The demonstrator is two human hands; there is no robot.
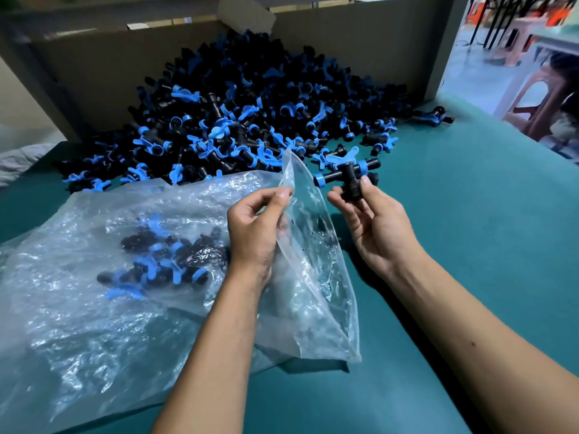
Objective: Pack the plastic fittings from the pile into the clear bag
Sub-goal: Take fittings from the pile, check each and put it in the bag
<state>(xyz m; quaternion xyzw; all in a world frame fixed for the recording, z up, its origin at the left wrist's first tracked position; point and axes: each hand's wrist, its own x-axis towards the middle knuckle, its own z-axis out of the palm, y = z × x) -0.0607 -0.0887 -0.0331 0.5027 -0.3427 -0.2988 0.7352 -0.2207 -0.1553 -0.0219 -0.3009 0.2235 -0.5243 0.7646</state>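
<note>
Nearest, at about seven o'clock from the centre of the view, the clear bag (103,308) sprawls crinkled on the green table (470,245), with a small cluster of bagged fittings (163,258) already lying deep inside it, toward nine o'clock. The left hand (253,227) pinches the upper lip of the bag mouth between thumb and fingertips and lifts it, so the opening gapes toward three o'clock. The right hand (376,223), just beside that mouth and apart from the left, grips one black and blue fitting (347,180) in curled fingertips, its side arms sticking out.

To do this step well, I would keep the lip raised and taut so the film does not fold across the gap, then lead the fitting in by a narrow end, since those protruding arms look likely to snag the thin plastic. Release it well inside so it slides toward the others, not at the edge where it could roll back out.

Farther off, at twelve o'clock, the pile (250,120) of fittings rises against a cardboard box (94,64), still large, so the packing looks barely begun
</note>
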